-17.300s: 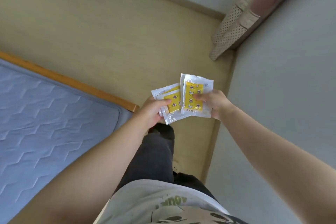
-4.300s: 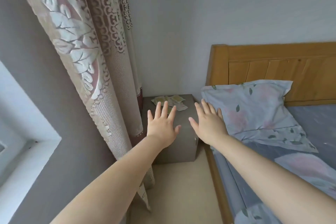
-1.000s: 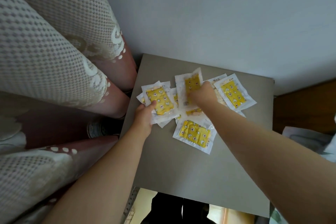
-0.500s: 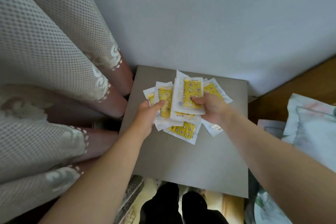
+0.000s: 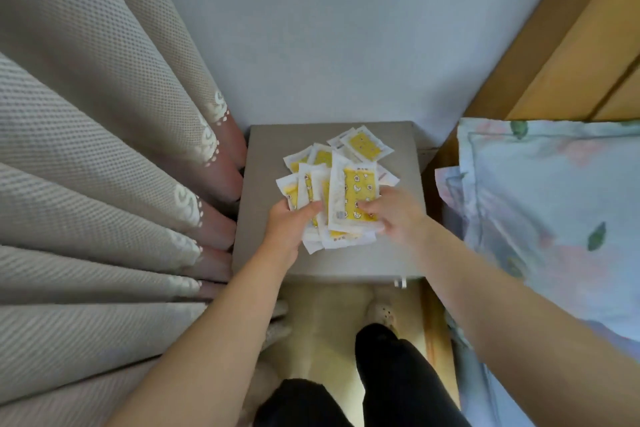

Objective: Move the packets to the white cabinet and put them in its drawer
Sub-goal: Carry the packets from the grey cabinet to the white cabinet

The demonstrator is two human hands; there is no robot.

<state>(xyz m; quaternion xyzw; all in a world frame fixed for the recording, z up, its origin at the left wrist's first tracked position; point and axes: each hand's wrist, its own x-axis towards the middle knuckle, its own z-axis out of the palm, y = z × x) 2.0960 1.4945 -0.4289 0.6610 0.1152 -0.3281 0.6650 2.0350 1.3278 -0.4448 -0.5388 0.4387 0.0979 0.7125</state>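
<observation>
While a person stands at a grey bedside cabinet [image 5: 270, 149], both hands grip a fanned bundle of yellow-and-white packets [image 5: 353, 198]. The left hand [image 5: 291, 224] pinches its left edge, thumb on top, and the right hand [image 5: 398, 215] pinches the uppermost packet. Just beyond the fingers, at least 2 loose packets [image 5: 363, 146] (overlapping) lie on the cabinet top. A curtain [image 5: 104, 149] hangs left of the left hand, and a pillow [image 5: 554, 201] lies right of the right hand.

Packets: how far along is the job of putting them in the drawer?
Done: they have reached the cabinet. In hand: the left hand and right hand grip a gathered bunch. Left: loose packets lie behind it, and no open drawer shows.
</observation>
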